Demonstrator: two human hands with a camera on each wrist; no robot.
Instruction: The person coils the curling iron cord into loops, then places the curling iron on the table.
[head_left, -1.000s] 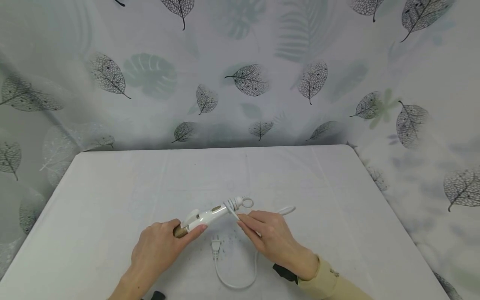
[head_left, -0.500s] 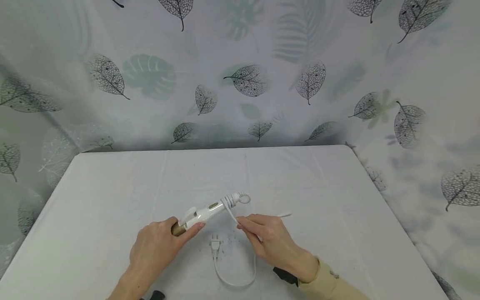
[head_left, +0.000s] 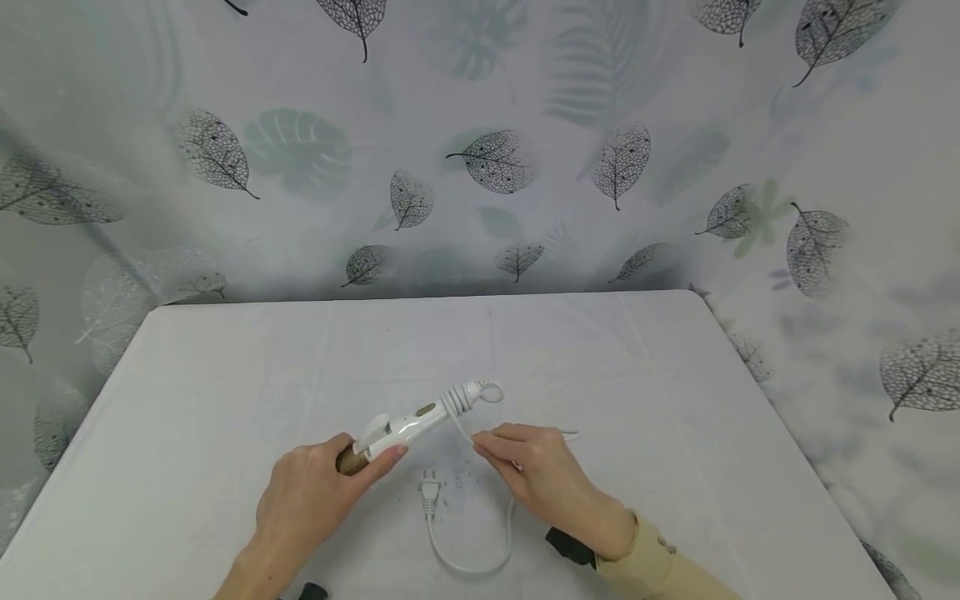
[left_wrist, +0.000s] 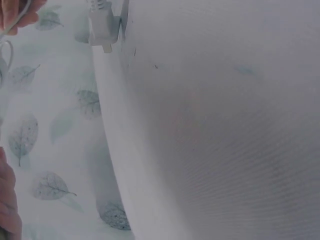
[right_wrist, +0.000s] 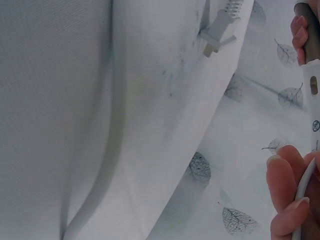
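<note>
Here's the left grip, closed round the iron's brown end over the desk's near middle, presumably steadying it. Right grip pinches the cord, likely keeping those handle coils snug. Plug lies nearer.

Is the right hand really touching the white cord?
Touching. The right wrist view plainly shows the right hand pinching the white cord, skin against cord.
</note>
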